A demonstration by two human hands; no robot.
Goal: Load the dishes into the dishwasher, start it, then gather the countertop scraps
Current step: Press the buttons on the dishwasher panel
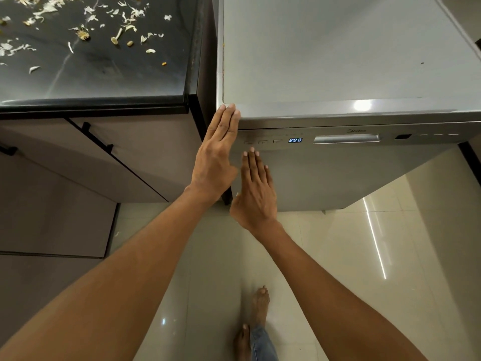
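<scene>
- Head view: your left hand (217, 155) lies flat, fingers straight and together, tips at the dishwasher (338, 162) door's top left corner; nothing held.
- Your right hand (256, 188) is flat too, fingers just below the buttons (263, 142), empty.
- Door looks shut; the display (295, 140) reads 8:88.
- Keep the left hand bracing the door and press one button squarely with a single fingertip.
- Scraps (83, 35) wait on the tabletop (104, 74) to your left.
</scene>
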